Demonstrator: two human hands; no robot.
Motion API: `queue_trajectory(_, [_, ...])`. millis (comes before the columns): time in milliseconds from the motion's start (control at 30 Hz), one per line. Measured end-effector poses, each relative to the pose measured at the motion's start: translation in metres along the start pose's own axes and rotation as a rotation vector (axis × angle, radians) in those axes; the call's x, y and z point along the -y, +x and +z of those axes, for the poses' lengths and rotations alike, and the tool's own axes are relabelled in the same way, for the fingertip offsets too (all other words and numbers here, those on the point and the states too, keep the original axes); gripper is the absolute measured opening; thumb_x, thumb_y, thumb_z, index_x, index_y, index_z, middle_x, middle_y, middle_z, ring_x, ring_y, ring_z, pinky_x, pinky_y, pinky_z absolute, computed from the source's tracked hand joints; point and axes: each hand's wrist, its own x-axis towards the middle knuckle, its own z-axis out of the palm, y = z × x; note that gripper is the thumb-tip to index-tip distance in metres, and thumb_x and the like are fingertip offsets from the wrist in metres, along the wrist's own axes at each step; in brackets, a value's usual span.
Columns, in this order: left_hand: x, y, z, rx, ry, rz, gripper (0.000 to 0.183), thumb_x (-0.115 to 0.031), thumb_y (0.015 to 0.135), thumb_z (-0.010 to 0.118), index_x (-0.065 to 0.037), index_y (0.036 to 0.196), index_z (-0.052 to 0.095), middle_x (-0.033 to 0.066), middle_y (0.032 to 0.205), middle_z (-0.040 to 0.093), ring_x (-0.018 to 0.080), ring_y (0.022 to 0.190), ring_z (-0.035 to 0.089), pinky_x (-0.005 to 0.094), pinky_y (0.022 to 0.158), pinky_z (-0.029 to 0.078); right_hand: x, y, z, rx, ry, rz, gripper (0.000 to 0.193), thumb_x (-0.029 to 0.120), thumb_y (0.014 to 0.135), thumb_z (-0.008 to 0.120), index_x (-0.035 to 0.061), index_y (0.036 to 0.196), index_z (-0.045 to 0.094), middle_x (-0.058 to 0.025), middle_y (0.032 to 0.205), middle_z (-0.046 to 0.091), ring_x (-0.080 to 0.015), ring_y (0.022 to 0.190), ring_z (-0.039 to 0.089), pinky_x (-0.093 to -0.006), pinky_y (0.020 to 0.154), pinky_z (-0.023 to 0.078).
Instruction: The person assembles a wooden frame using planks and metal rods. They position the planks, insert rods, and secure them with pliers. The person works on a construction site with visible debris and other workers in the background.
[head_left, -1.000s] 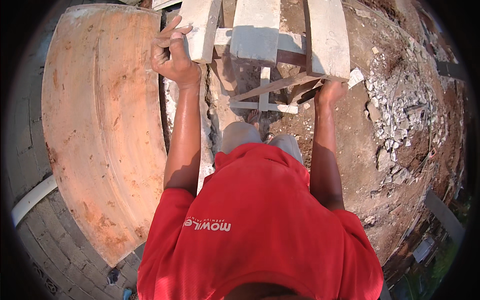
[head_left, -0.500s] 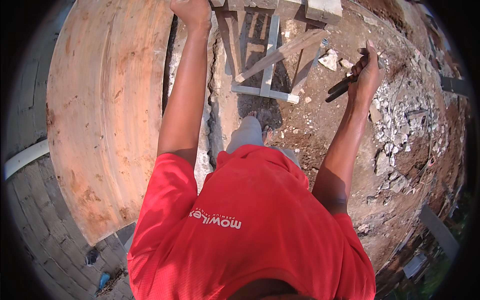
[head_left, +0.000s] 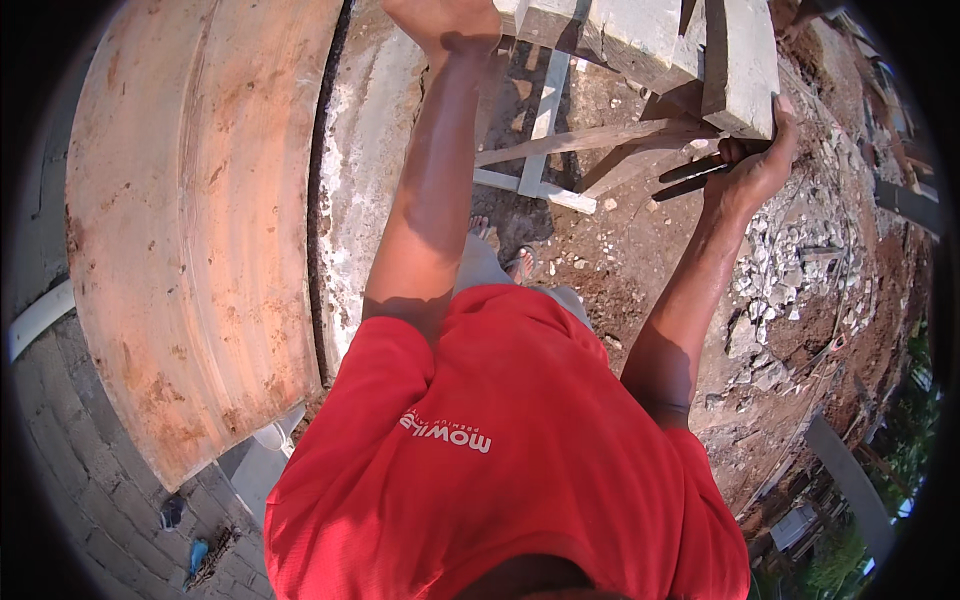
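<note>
My right hand [head_left: 755, 178] is closed round a pliers-like tool [head_left: 692, 178], whose two dark handles stick out to the left; its head is hidden. The same hand's thumb touches the near end of a pale wooden block [head_left: 742, 75]. This block lies on a wooden trestle [head_left: 545, 105], beside a row of pale timber pieces [head_left: 630, 40]. At the top edge, my left hand [head_left: 445, 20] is next to the left end of those timbers. Its fingers are cut off by the picture's edge, so their grip does not show.
A large plywood sheet [head_left: 200, 240] lies on my left, over grey paving [head_left: 80, 450]. Broken rubble [head_left: 790, 280] covers the ground on the right. A diagonal brace [head_left: 600, 138] crosses the trestle close to my feet [head_left: 520, 263].
My view and body have shifted, bringing more of the timbers into sight. My right hand has come up against the wooden block, still holding the tool. My left hand appears further right.
</note>
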Motion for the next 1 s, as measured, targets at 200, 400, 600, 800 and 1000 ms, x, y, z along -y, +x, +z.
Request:
queue_trajectory(200, [0.001,0.025,-0.027,0.016,-0.069,-0.089,0.023,-0.006,0.092,0.062,-0.003,0.07,0.055,-0.0006,0.071,0.058,0.0091,0.064,0.048,0.0279,0.06,0.04,0.008,-0.019,0.034,-0.089,-0.15,0.017,0.04,0.035,0.096,0.062,0.0006,0.116,0.065,-0.0048,0.091,0.063,-0.0108,0.072,0.056,-0.0271,0.06,0.042])
queue_trajectory(400, [0.024,0.041,-0.07,-0.022,-0.14,-0.338,0.019,-0.009,0.096,0.059,0.0,0.079,0.065,0.0033,0.078,0.065,0.0119,0.072,0.057,0.029,0.066,0.046,-0.019,-0.054,0.061,0.027,-0.208,-0.132,0.032,0.019,0.097,0.062,-0.0058,0.117,0.061,-0.011,0.108,0.064,-0.0168,0.097,0.065,-0.0313,0.086,0.055])
queue_trajectory(600, [0.044,0.002,-0.109,0.127,0.219,-0.467,0.023,-0.011,0.098,0.056,0.006,0.094,0.072,0.0097,0.096,0.073,0.0136,0.088,0.066,0.0299,0.078,0.051,-0.057,-0.086,0.057,0.007,-0.137,-0.185,0.03,0.017,0.1,0.061,-0.0104,0.111,0.055,-0.0122,0.108,0.055,-0.0199,0.1,0.059,-0.0337,0.093,0.049])
queue_trajectory(800, [0.041,0.038,-0.11,0.321,-0.362,-0.592,0.019,-0.014,0.091,0.069,0.004,0.091,0.071,0.0134,0.095,0.072,0.0146,0.09,0.065,0.0314,0.081,0.051,-0.051,-0.085,0.066,-0.051,-0.015,-0.158,0.034,0.026,0.098,0.061,-0.0044,0.113,0.055,-0.0179,0.111,0.059,-0.025,0.101,0.062,-0.0409,0.088,0.054])
queue_trajectory(1000, [0.008,0.038,-0.066,-0.17,-0.073,-0.451,0.024,-0.008,0.083,0.067,0.001,0.06,0.069,0.0057,0.058,0.067,0.0103,0.059,0.063,0.0301,0.059,0.047,-0.09,-0.035,0.003,-0.002,-0.686,-1.026,0.039,0.025,0.092,0.076,-0.0074,0.111,0.065,-0.0198,0.105,0.066,-0.0298,0.095,0.067,-0.045,0.077,0.058])
